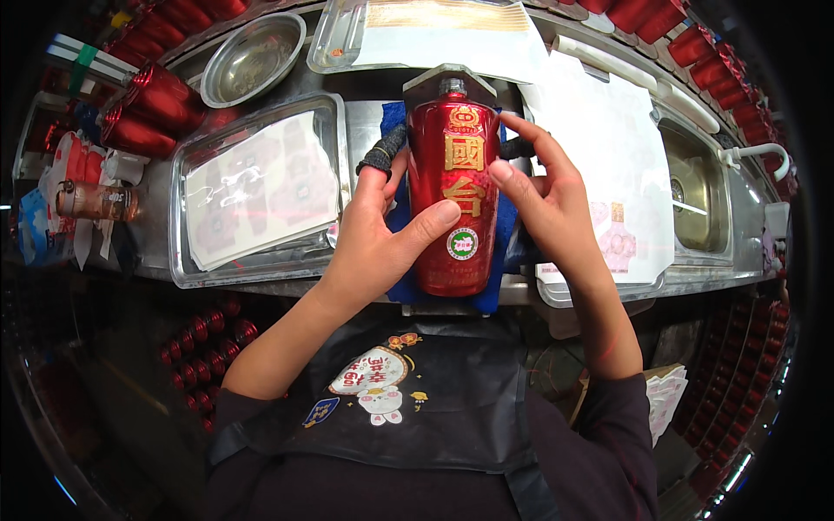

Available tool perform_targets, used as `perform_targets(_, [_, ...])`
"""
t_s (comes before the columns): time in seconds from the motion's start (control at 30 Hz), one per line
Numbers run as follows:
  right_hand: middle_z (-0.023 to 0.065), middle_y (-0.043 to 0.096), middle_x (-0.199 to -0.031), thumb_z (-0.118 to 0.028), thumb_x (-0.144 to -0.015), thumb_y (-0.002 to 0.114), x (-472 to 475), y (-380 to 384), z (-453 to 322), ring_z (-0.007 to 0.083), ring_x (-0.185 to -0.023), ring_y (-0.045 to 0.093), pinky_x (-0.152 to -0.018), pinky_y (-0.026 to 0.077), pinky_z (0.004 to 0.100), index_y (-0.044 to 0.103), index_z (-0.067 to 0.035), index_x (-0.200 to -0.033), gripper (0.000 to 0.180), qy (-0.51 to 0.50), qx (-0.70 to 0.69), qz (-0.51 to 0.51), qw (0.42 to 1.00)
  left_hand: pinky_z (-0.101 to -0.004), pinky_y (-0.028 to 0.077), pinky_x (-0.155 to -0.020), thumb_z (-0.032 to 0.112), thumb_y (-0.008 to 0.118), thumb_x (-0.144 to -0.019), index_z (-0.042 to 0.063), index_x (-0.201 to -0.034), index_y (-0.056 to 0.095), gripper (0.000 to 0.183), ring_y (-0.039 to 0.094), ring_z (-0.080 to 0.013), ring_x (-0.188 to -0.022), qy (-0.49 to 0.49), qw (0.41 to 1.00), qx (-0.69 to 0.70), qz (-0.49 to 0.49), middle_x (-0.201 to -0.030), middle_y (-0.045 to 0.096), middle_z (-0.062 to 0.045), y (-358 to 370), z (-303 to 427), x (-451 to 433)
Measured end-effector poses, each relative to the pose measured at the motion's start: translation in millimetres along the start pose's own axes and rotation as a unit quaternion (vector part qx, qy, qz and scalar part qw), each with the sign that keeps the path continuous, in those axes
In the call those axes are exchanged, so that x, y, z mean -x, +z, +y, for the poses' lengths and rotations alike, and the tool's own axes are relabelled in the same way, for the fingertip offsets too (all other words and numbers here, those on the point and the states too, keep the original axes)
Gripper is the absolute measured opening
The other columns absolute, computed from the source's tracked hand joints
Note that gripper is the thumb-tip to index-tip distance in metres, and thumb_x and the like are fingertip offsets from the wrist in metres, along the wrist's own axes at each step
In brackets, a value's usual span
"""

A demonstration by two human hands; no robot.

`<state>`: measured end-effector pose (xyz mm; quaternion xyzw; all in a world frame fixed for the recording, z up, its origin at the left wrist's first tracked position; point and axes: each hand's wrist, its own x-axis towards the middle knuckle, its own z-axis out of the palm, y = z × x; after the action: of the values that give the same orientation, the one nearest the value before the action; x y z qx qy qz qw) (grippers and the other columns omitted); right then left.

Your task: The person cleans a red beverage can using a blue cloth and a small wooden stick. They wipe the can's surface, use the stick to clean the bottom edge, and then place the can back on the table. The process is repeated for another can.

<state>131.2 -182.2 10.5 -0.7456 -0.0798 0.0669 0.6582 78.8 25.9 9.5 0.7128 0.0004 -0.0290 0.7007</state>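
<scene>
A red glass bottle point(456, 254) with gold characters and a round green-and-white emblem lies face up on a blue cloth point(395, 116), its neck pointing away from me. My left hand point(384, 234) holds it from the left, thumb across the front and fingers along the side. A dark knitted sleeve covers one left finger. At the bottle's right edge, my right hand point(554, 189) has its thumb and index finger spread, their tips at or just beside the glass. Another right finger, in a dark sleeve, is partly hidden. Behind the neck stands a metal support point(420, 81).
A steel tray point(257, 279) with decal sheets lies left, beside a metal bowl point(254, 58) and red bottles point(159, 104). White sheets point(599, 156) cover the right side, near a sink point(697, 189) and tap point(775, 156). Another tray point(326, 49) sits behind.
</scene>
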Motion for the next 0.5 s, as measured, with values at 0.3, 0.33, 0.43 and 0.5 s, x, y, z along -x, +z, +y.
perform_targets(0.3, [0.0108,0.061,-0.118,-0.034,-0.083,0.081,-10.8,11.8,-5.2,0.0069,-0.067,0.050,-0.061,0.046,0.0226,0.056,-0.001,-0.128,0.061,0.037,0.012,0.022,0.999,-0.0359,0.044,-0.107,0.024,0.082,-0.087,-0.010,-0.136,0.040,0.073,0.057,-0.0210,-0.125,0.023,0.999,0.028,0.037,-0.134,0.057,-0.023,11.8,-0.4,-4.3])
perform_targets(0.33, [0.0109,0.060,-0.118,-0.035,-0.083,0.081,-10.8,11.6,-4.9,0.0072,-0.068,0.051,-0.062,0.046,0.0228,0.056,-0.001,-0.128,0.061,0.037,0.015,0.022,0.999,-0.0359,0.045,-0.107,0.025,0.082,-0.087,-0.010,-0.135,0.040,0.073,0.057,-0.0211,-0.124,0.027,0.998,0.033,0.039,-0.134,0.057,-0.023,12.4,0.1,-4.3])
perform_targets(0.43, [0.0104,0.067,-0.109,-0.024,-0.089,0.077,-11.2,9.1,-4.3,0.0075,-0.073,0.063,-0.063,0.050,0.0206,0.050,-0.003,-0.134,0.056,0.025,0.059,0.007,0.998,-0.0353,0.045,-0.106,0.024,0.082,-0.087,-0.011,-0.132,0.042,0.070,0.058,-0.0211,-0.124,0.003,0.999,-0.007,0.031,-0.133,0.058,-0.024,8.5,-1.3,-2.9])
perform_targets(0.5, [0.0102,0.070,-0.104,-0.018,-0.092,0.075,-11.3,8.4,-4.8,0.0074,-0.075,0.068,-0.064,0.053,0.0193,0.046,-0.004,-0.137,0.055,0.019,0.081,0.000,0.997,-0.0351,0.045,-0.105,0.025,0.082,-0.087,-0.012,-0.130,0.042,0.069,0.058,-0.0211,-0.124,0.004,0.999,-0.005,0.036,-0.132,0.058,-0.025,8.8,-0.9,-2.6])
